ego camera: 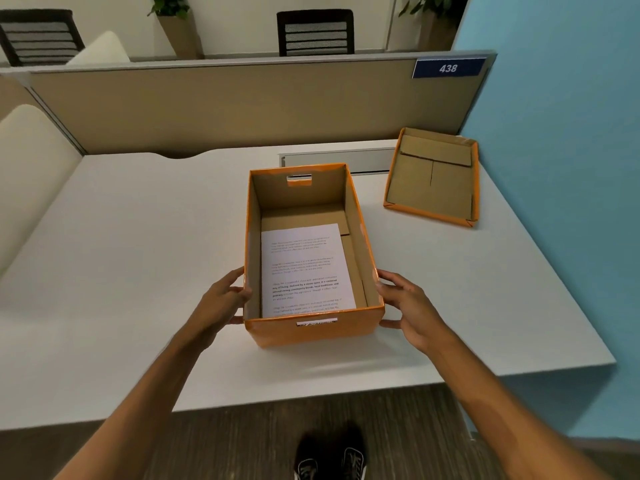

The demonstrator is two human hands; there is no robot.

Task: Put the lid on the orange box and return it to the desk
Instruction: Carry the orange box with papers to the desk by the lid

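Both sides of the open-topped orange box (311,331) seem pressed by left hand (224,299) and right hand (408,306)

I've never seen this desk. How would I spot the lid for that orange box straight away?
Find the white desk, then its far right corner by the blue wall. The lid lies there upside down: a shallow orange-edged tray showing brown cardboard, unlike the deep orange box holding paper.
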